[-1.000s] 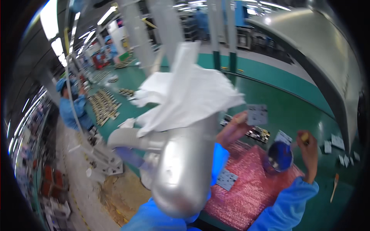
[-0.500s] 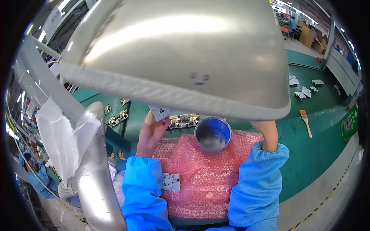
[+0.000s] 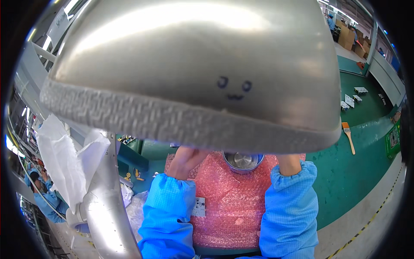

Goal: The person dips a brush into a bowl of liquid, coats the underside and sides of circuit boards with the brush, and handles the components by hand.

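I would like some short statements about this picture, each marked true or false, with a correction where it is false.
1. A large metal dome fills the upper part of the view. True.
2. The sheet under the forearms is green bubble wrap. False: the bubble wrap is pink; the table is green.
3. A small metal bowl sits between the two wrists. True.
4. Both hands are fully visible. False: the dome's rim hides most of the left hand and all but the wrist of the right hand.
5. A brush lies on the table to the person's right. True.
6. The sleeves are white. False: the sleeves are blue.
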`<action>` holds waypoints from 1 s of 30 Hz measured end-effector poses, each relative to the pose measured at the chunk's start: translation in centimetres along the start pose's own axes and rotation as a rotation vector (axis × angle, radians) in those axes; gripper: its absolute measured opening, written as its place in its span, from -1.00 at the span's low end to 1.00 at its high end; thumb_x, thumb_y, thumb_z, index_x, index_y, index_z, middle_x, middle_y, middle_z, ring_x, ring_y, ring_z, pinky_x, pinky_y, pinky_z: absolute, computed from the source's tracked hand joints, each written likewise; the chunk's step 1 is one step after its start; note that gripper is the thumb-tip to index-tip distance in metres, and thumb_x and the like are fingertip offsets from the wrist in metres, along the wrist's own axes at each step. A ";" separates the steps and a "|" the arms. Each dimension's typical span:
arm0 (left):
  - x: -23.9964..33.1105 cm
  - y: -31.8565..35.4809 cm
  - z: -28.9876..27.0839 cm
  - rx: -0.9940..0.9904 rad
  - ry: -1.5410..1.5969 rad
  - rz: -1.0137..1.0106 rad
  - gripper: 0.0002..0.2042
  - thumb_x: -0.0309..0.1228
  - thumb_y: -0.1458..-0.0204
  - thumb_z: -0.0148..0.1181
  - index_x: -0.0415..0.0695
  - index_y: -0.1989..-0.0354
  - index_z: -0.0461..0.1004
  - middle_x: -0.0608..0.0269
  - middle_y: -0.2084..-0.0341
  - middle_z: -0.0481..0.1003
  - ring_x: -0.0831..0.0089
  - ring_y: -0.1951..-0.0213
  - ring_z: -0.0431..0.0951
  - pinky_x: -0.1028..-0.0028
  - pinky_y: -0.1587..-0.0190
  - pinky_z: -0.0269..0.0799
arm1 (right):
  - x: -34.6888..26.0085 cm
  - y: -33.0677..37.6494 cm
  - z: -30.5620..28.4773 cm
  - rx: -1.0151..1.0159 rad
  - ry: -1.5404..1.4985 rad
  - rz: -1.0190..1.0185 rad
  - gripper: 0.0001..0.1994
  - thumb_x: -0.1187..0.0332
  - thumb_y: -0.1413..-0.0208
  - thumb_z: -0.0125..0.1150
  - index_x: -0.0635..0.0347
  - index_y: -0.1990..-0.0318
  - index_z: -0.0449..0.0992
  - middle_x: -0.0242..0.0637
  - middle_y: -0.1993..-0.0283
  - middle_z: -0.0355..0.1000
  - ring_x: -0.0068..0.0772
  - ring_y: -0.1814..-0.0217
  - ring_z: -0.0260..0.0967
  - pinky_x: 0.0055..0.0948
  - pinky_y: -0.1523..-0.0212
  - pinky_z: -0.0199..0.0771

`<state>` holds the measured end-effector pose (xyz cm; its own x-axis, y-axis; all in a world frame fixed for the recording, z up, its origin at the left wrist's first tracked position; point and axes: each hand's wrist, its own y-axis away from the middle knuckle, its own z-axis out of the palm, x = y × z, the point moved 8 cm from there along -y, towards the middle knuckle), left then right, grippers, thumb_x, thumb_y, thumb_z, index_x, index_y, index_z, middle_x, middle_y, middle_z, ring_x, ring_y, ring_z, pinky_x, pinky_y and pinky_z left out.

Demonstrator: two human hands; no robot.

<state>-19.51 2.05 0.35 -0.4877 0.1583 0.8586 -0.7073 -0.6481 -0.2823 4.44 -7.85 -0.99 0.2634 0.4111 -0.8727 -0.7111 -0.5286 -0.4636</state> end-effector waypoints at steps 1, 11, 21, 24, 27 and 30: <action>-0.1 0.0 -0.3 -0.016 0.034 0.016 -0.68 -0.35 -0.13 0.06 -0.15 -0.05 0.33 0.22 -0.03 0.39 0.34 -0.05 0.38 0.36 -0.13 0.31 | 0.0 0.0 -0.1 -0.007 0.035 -0.015 -0.65 0.45 0.02 0.18 0.34 0.04 0.38 -0.05 0.03 0.39 -0.16 -0.03 0.33 -0.32 -0.03 0.29; 0.9 -0.1 1.6 -0.085 0.169 -0.010 -0.49 -0.35 0.11 0.33 -0.12 -0.06 0.33 0.23 -0.02 0.40 0.31 -0.05 0.40 0.19 -0.18 0.24 | 1.1 -0.5 0.6 -0.114 0.347 -0.169 -0.64 0.42 0.03 0.20 0.34 0.04 0.39 -0.03 0.02 0.39 -0.14 -0.04 0.32 -0.29 -0.04 0.29; -0.1 -0.6 -0.9 0.028 0.163 0.004 -0.58 -0.36 0.02 0.23 -0.17 -0.04 0.33 0.18 -0.03 0.40 0.29 -0.09 0.36 0.18 -0.19 0.23 | 0.0 -1.7 -3.3 -0.091 0.440 -0.166 -0.62 0.38 0.04 0.22 0.34 0.05 0.40 -0.01 0.02 0.38 -0.12 -0.05 0.32 -0.26 -0.04 0.29; -0.3 -0.6 -1.4 0.018 0.172 0.003 -0.61 -0.39 -0.01 0.18 -0.18 -0.03 0.33 0.18 -0.03 0.40 0.30 -0.08 0.38 0.20 -0.19 0.26 | -1.5 -1.5 -2.0 -0.093 0.311 -0.179 -0.61 0.37 0.06 0.24 0.33 0.06 0.40 0.01 0.01 0.38 -0.09 -0.07 0.32 -0.25 -0.04 0.29; -0.4 -0.5 -1.0 0.039 0.108 -0.003 -0.64 -0.39 -0.04 0.14 -0.19 -0.03 0.33 0.18 -0.03 0.40 0.30 -0.07 0.38 0.23 -0.18 0.28 | 0.9 -1.2 -3.1 0.075 -0.218 0.174 -0.63 0.37 0.05 0.22 0.34 0.07 0.41 0.03 0.01 0.38 -0.05 -0.07 0.31 -0.23 -0.05 0.28; -0.9 -1.1 -1.8 0.029 0.189 0.010 -0.67 -0.38 -0.08 0.10 -0.20 -0.02 0.33 0.17 -0.04 0.39 0.31 -0.08 0.38 0.25 -0.19 0.27 | -2.0 -0.6 -1.9 -0.059 0.542 -0.304 -0.63 0.37 0.05 0.21 0.34 0.06 0.42 0.04 0.02 0.38 -0.03 -0.08 0.30 -0.20 -0.07 0.26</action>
<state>-19.24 3.95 -0.88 -0.5836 0.2872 0.7596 -0.6884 -0.6712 -0.2751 5.64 -9.78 0.78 0.7525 0.1227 -0.6470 -0.5192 -0.4938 -0.6975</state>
